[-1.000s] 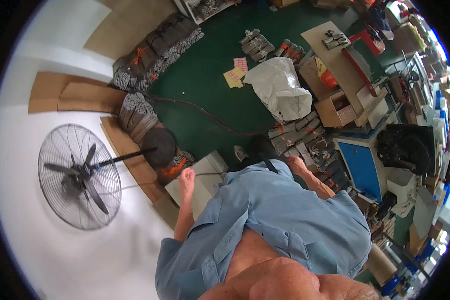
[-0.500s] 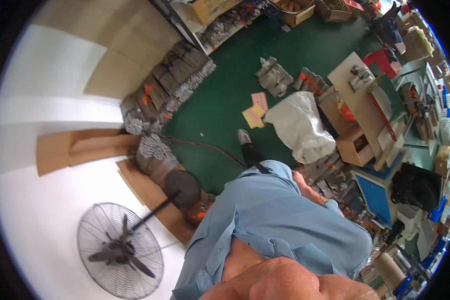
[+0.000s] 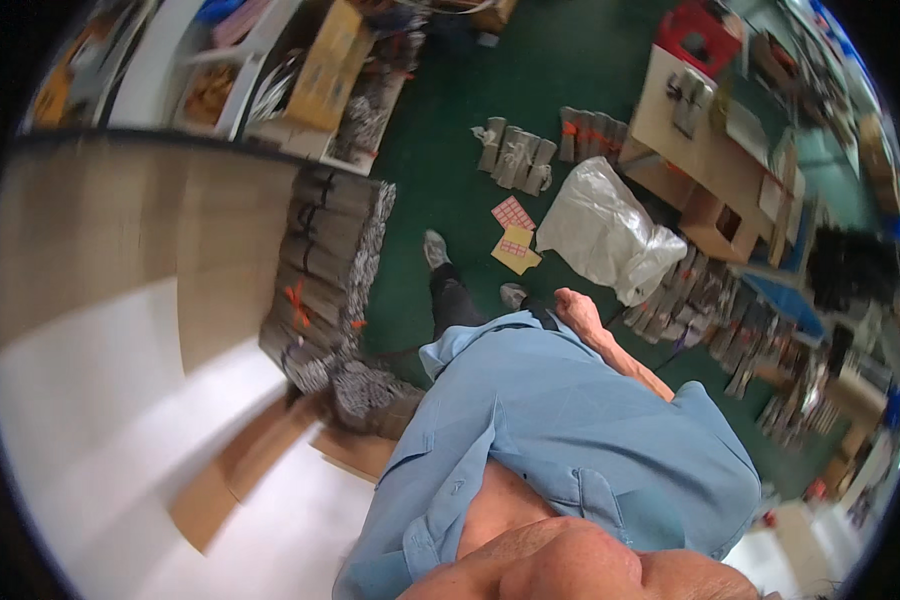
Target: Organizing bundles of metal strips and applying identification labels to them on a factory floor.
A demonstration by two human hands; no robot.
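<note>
White plastic bag (image 3: pixel 605 230) lies crumpled on the green floor (image 3: pixel 425 135), just past the person's right hand (image 3: pixel 576 306). I see a strip of floor between the two, no contact. Right hand hangs low near the hip, fingers look loosely curled; can't tell if anything is in it. Left hand is out of sight, can't call its state.

Just left of the bag: red-gridded sheet (image 3: pixel 509 211) and yellow sheet (image 3: pixel 510 260), flat on the floor, yellow one nearer the person. Beyond them, a row of grey bundles (image 3: pixel 517 155) with pale ties, plus orange-tied bundles (image 3: pixel 592 132) next to it. More grey strips (image 3: pixel 685 302) are heaped right of the bag, running out along the floor.

Past the bag on the right: desk (image 3: pixel 653 112) with a light-brown top, small bundle (image 3: pixel 692 100) on it. Open cardboard box (image 3: pixel 711 226) sits near its close end, red stool (image 3: pixel 698 40) behind the far end.

Left side: tall stack of brown-grey bundles (image 3: pixel 318 245), pale ends facing the floor area, one orange tie (image 3: pixel 296 303) on it. Loaded shelf (image 3: pixel 355 130) above that. Cardboard sheet (image 3: pixel 240 465) leans on the white wall (image 3: pixel 100 400).

Person wears a blue shirt (image 3: pixel 570 400), grey shoes (image 3: pixel 436 249) apart on the floor.
</note>
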